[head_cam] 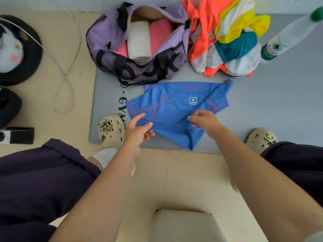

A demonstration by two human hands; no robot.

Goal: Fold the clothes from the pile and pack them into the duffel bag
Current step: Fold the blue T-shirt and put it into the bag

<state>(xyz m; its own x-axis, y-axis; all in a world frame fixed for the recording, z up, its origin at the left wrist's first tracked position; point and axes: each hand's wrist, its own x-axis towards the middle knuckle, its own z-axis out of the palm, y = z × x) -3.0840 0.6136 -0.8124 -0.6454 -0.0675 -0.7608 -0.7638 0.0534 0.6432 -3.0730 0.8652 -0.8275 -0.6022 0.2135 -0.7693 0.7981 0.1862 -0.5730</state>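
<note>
Right, I'm mid-fold on the blue shirt (pixel 174 112), which lies on the grey mat (pixel 262 105) just in front of the purple duffel bag (pixel 108 37). To do this fold well, I reckon I should flatten the body first, bring both sleeves in so the sides run straight, then fold bottom to collar into a block narrow enough for the gap in the bag. The lower hem looks bunched to a point near the mat edge, so that needs smoothing before any crease. Thin sporty cloth, probably slides, so press each fold down.

My left hand (pixel 138 130) is loosely spread, fingers fairly straight, thumb up, fingertips at the shirt's left edge near the sleeve seam; touching or just above, I cannot tell, and it's not gripping anything. My right hand (pixel 203 121) has fingers curled and pinches a fold of the shirt on its right side, below the size label.

The bag is unzipped, with a white roll (pixel 139 41) and pink clothes (pixel 160 32) already packed. The pile (pixel 225 37) of orange, yellow, teal and white clothes sits right of the bag, touching it, so plenty is left to do. A clear bottle (pixel 288 34) stands beside the pile.
</note>
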